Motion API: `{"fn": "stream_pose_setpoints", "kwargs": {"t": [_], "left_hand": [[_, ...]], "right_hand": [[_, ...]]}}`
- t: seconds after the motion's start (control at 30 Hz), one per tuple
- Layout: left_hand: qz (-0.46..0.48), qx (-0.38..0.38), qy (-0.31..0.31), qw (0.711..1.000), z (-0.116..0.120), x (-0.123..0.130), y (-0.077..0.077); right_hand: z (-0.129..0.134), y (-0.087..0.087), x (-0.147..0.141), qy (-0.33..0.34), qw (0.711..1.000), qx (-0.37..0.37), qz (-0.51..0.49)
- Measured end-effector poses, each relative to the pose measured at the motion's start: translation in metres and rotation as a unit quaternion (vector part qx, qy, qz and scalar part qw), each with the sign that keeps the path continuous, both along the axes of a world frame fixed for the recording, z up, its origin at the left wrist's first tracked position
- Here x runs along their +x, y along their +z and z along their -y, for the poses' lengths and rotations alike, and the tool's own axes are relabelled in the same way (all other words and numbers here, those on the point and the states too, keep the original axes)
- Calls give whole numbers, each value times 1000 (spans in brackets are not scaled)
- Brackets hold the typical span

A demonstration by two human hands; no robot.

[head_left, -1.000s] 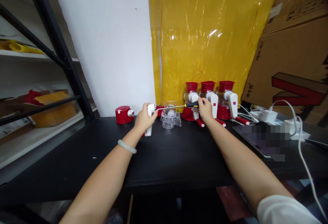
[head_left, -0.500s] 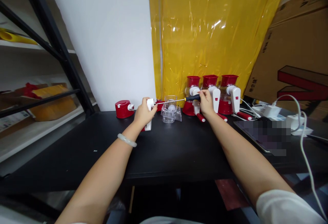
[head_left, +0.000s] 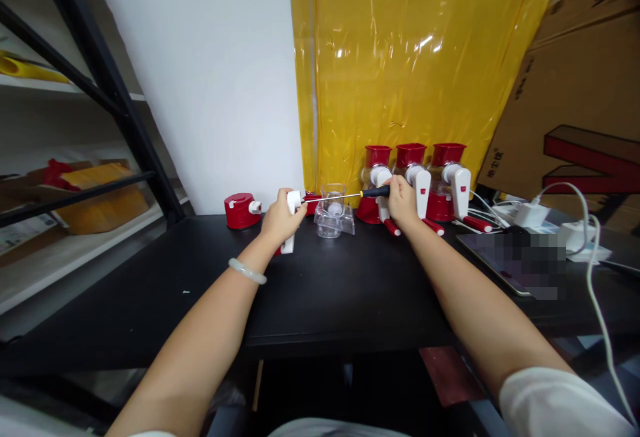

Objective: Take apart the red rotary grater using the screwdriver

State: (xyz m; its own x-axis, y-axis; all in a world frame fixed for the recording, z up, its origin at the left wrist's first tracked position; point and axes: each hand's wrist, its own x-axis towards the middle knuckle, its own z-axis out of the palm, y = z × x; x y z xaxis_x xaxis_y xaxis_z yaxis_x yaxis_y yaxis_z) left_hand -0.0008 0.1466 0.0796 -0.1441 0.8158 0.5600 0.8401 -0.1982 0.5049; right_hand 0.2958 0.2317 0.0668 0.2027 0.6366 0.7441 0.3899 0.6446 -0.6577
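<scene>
My left hand [head_left: 281, 218] is closed round a white crank handle [head_left: 294, 201], whose lower end shows beneath my fingers. In my right hand [head_left: 401, 201] is the dark grip of a screwdriver [head_left: 375, 191]. Its thin metal shaft points left, with the tip at the white end of the crank handle; whether it sits in a screw is too small to tell. Behind the shaft stands a clear plastic grater body [head_left: 330, 220]. A red base [head_left: 242, 211] with a white knob lies left of my left hand. A red part behind the tip is partly hidden.
Several red and white hand-crank graters [head_left: 449, 180] stand at the back right of the black table [head_left: 320, 297]. A tablet [head_left: 493, 264], white chargers [head_left: 531, 214] and cables lie further right. Yellow plastic sheeting [head_left: 400, 57] hangs behind; a shelf rack [head_left: 125, 130] is at left.
Both hands keep almost the same position, with the screwdriver tip still at the crank handle. The view has shifted very slightly.
</scene>
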Motion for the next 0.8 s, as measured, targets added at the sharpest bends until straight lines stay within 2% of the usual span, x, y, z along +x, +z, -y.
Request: {"fn": "stream_pose_setpoints", "kwargs": {"t": [0.13, 0.27, 0.37, 0.47, 0.53, 0.6, 0.7, 0.8], "left_hand": [[-46, 19, 11, 999, 5, 3, 3], [-82, 42, 25, 995, 10, 5, 6], [-95, 49, 31, 994, 12, 5, 8], [-98, 67, 34, 992, 13, 3, 10], [-96, 79, 37, 992, 13, 2, 10], [-97, 84, 36, 991, 13, 2, 11], [-103, 72, 26, 992, 14, 3, 10], [-109, 57, 16, 992, 14, 4, 10]], "right_hand": [[-2, 0, 3, -17, 1000, -21, 1], [-4, 3, 6, -7, 998, -61, -7], [-3, 6, 7, 36, 991, -122, -49], [-3, 7, 6, 99, 971, -192, -106], [-3, 6, 6, 112, 964, -212, -111], [-3, 5, 5, 89, 971, -209, -77], [-4, 2, 6, 15, 987, -160, 9], [-4, 1, 7, -31, 990, -124, 54]]}}
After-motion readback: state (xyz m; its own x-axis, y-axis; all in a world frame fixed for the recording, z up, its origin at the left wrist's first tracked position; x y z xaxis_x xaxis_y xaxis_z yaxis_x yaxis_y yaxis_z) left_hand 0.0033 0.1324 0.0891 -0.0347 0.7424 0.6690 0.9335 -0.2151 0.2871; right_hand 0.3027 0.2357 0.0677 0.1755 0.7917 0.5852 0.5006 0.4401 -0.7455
